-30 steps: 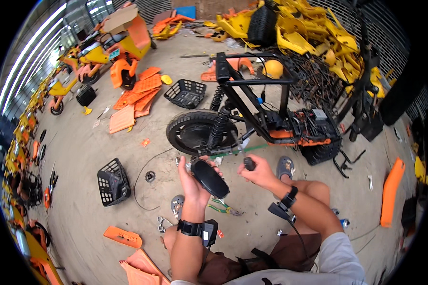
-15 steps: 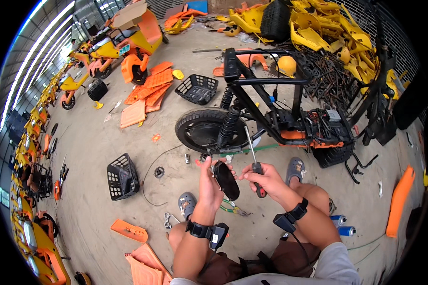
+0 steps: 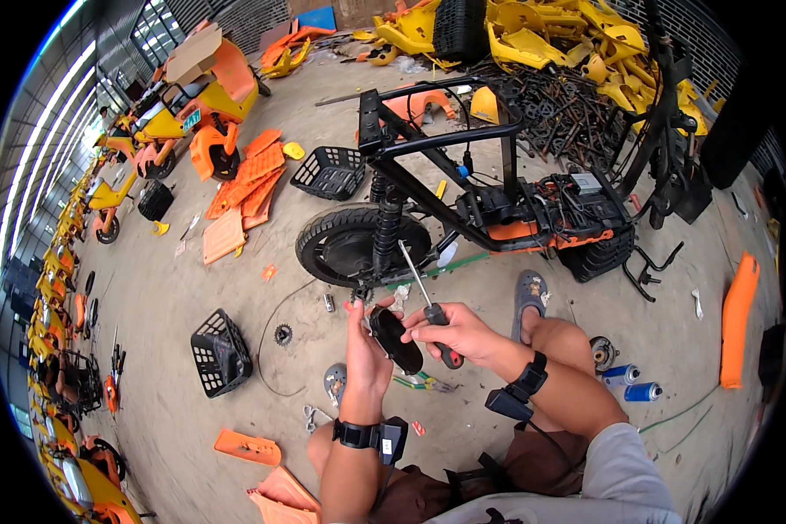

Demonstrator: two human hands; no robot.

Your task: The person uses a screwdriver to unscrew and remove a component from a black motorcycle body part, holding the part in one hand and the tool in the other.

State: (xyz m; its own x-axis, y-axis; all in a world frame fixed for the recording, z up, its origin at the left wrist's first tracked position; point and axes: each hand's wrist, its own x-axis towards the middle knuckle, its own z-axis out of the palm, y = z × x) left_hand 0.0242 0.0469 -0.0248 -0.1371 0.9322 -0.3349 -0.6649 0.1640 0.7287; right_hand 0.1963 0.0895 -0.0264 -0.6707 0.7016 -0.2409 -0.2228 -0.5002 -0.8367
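Black oval (image 3: 400, 347), centre: cups it in left hand (image 3: 368, 356), grips screwdriver (image 3: 437, 315) in right hand (image 3: 468, 332), below half-stripped, still wheeled bike (image 3: 491, 211).

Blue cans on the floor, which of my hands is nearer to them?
Right. Your right hand, holding the screwdriver, is left of the blue cans; your left hand, holding the black oval part, is farther left.
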